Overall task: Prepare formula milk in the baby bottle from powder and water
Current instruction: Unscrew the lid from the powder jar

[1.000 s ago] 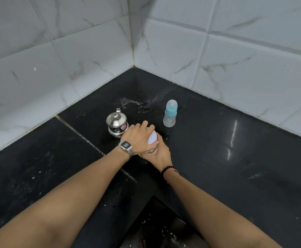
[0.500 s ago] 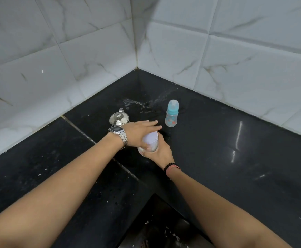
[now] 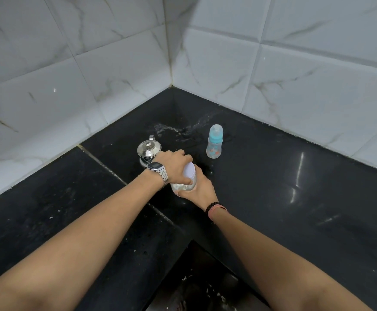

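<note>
A clear jar with a white lid (image 3: 188,173) is held just above the black counter (image 3: 295,209). My right hand (image 3: 202,189) wraps around the jar's body from below and the right. My left hand (image 3: 175,163), with a steel watch on its wrist, grips the white lid from above. The baby bottle (image 3: 214,143), clear with a blue collar and a clear cap, stands upright and closed behind and to the right of my hands. A small steel pot with a lid (image 3: 148,150) sits just behind my left wrist.
White marble-look tiled walls (image 3: 272,63) meet in a corner behind the counter. A wet splash mark (image 3: 178,131) lies near that corner. The counter's inner corner edge drops off to a dark floor (image 3: 205,288) in front of me.
My left hand has turned on the lid, with its wrist swinging left so the watch faces up. More of the white lid and the clear jar shows now. The bottle and pot stayed put.
</note>
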